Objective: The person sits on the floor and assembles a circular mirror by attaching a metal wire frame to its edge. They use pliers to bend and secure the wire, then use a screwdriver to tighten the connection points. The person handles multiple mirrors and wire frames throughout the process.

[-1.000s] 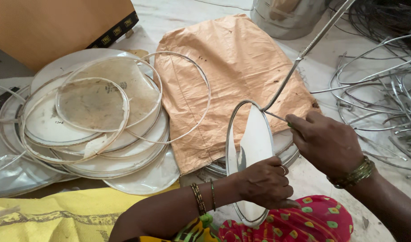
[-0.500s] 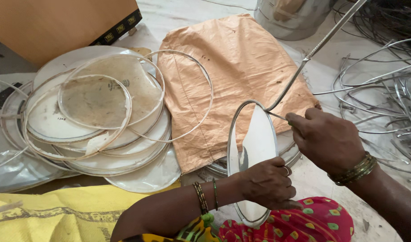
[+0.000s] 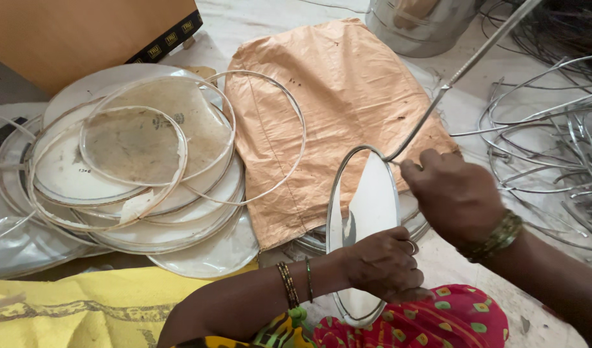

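My left hand [image 3: 383,265] grips a round white disc [image 3: 371,203] held on edge, with a metal wire ring around its rim. My right hand [image 3: 456,196] pinches the long metal wire [image 3: 476,58] where it meets the top of the disc; the wire runs up and away to the upper right. Both wrists wear bangles. The disc stands over a low stack of similar discs beside an orange woven sack [image 3: 338,109].
A pile of white discs and loose wire rings [image 3: 135,174] lies at left. A cardboard box [image 3: 83,32] sits at top left, a metal bucket [image 3: 425,22] at top, a tangle of wires [image 3: 547,142] at right. Yellow cloth [image 3: 83,309] covers the lower left.
The upright disc has stayed in my left hand. My right hand has slid slightly along the wire at the disc's top; the view has shifted a little.
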Tool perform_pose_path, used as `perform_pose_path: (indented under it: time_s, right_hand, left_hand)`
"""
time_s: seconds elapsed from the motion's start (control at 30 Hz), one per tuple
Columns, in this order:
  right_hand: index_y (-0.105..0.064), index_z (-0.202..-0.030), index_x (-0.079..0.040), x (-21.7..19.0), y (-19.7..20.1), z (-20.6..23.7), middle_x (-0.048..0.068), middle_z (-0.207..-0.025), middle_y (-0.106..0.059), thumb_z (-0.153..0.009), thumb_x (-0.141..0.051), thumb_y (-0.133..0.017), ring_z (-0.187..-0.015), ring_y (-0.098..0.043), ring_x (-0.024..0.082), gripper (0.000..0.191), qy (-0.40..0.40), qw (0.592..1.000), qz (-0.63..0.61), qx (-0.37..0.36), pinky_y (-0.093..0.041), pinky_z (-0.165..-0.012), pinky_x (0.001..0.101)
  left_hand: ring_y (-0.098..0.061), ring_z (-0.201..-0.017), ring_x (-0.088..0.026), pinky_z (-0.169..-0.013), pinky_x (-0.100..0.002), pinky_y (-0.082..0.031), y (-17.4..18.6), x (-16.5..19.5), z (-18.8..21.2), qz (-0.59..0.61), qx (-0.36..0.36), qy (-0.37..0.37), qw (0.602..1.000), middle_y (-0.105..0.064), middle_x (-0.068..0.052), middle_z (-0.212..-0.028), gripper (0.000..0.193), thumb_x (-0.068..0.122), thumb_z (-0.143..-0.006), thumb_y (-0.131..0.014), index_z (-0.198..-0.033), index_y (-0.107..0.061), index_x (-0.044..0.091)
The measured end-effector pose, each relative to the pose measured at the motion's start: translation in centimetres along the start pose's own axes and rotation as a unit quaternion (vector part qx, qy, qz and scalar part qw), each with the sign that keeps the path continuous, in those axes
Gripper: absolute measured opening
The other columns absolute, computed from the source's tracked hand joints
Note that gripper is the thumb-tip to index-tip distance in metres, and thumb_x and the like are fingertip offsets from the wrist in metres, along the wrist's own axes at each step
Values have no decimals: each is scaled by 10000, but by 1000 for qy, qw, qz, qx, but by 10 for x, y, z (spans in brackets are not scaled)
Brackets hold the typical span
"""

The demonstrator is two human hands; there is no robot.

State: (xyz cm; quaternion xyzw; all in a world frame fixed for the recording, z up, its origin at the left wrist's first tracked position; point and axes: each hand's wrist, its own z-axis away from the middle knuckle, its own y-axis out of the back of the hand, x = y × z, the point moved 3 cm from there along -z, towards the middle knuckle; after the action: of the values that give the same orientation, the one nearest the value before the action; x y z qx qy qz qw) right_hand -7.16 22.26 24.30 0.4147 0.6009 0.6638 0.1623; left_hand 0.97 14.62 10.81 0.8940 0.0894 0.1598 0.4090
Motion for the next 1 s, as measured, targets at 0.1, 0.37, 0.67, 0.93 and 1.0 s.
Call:
perform_pose_path:
  time_s: [0.1,0.37,0.67,0.93,1.0]
  right_hand:
    - [-705,-1185,-98,-3,-10,-3,128,-828,-657,-882,-74,-600,-657,-693,276,322,-9,998,-64,26,-563,-537,392]
    - [-727,-1135,-150,7,-45,-11,108,-764,-681,-918,-213,-650,-626,-681,302,239,-103,982,-160,12,-543,-561,436]
    - [-754,-1204,-119,0,-100,-1,147,-973,-760,-913,-189,-733,-800,-738,269,300,-172,886,-396,166,-561,-661,381]
    - [-593,-1403,-115,-52,-202,3,118,-1082,-758,-810,-116,-732,-900,-667,79,609,-184,729,-626,207,-563,-721,269]
    - [-591,-1413,-124,-61,-225,-4,108,-1121,-738,-852,-133,-705,-930,-672,76,572,-162,681,-692,177,-571,-753,269]
  left_hand:
    - [-605,-729,-214,-827,-357,-456,5,-5,3,-3,28,-2,1000,-585,-7,-595,512,457,-1012,-604,-607,-564,145]
    - [-583,-672,-200,-799,-345,-437,7,-17,3,35,69,-1,997,-574,19,-604,472,396,-1011,-653,-628,-549,140]
    - [-579,-666,-184,-782,-333,-397,12,-29,10,39,97,32,994,-544,26,-571,464,372,-1056,-650,-653,-543,167]
    - [-584,-662,-160,-848,-330,-421,3,-29,16,42,58,31,997,-589,19,-649,434,397,-1036,-619,-658,-573,189]
    - [-583,-655,-159,-873,-329,-428,3,-25,15,53,56,21,997,-601,20,-649,437,412,-1033,-600,-658,-566,192]
